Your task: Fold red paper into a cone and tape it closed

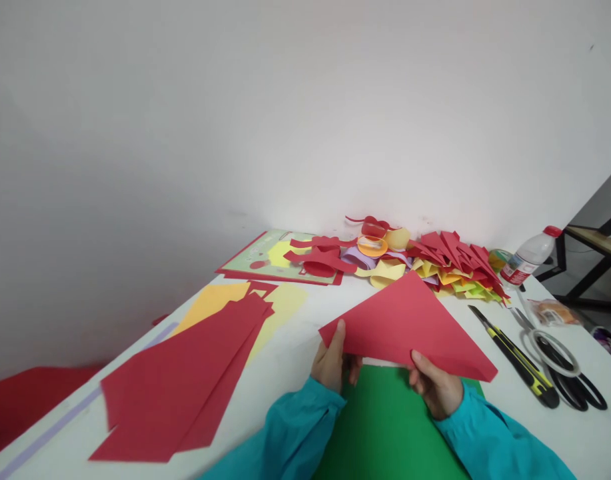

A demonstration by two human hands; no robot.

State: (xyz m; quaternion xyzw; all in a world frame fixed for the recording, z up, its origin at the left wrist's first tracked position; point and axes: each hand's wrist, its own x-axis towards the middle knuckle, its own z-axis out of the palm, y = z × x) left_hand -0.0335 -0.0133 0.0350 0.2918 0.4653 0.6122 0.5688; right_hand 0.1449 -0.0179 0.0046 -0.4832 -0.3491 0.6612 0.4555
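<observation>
I hold a red paper folded into a triangle up above the white table. My left hand pinches its left corner with the thumb on top. My right hand grips its lower edge near the right side. Both arms wear teal sleeves. A green sheet lies flat on the table beneath my hands.
A stack of red sheets lies to the left over yellow paper. Paper scraps are heaped at the back by the wall. At right lie a utility knife, scissors, a tape ring and a plastic bottle.
</observation>
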